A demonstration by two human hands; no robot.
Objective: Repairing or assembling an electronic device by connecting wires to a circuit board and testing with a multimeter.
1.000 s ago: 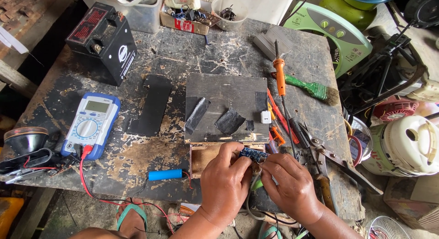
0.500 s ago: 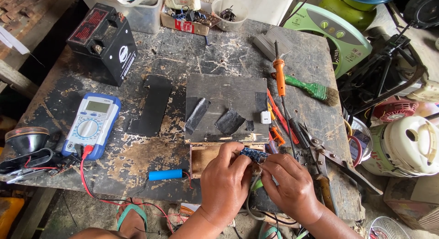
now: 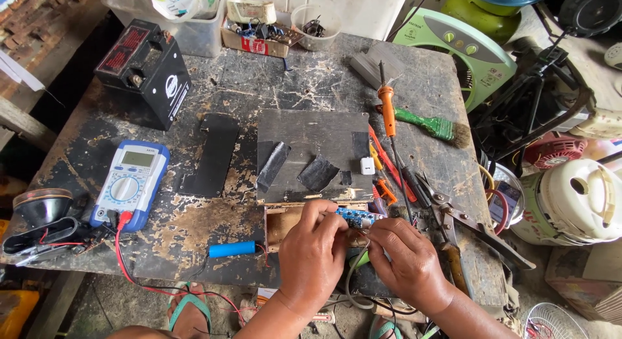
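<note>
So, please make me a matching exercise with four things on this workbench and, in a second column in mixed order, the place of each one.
Things:
1. multimeter
2. small blue circuit board
3. blue cylindrical battery cell
4. black box-shaped battery

Places:
A. far left corner of the table
B. between the fingertips of the left hand and the right hand
C. near edge of the table, just left of the left hand
D. left side of the table, with a red lead plugged in

Pairs: 1-D, 2-B, 3-C, 4-A
</note>
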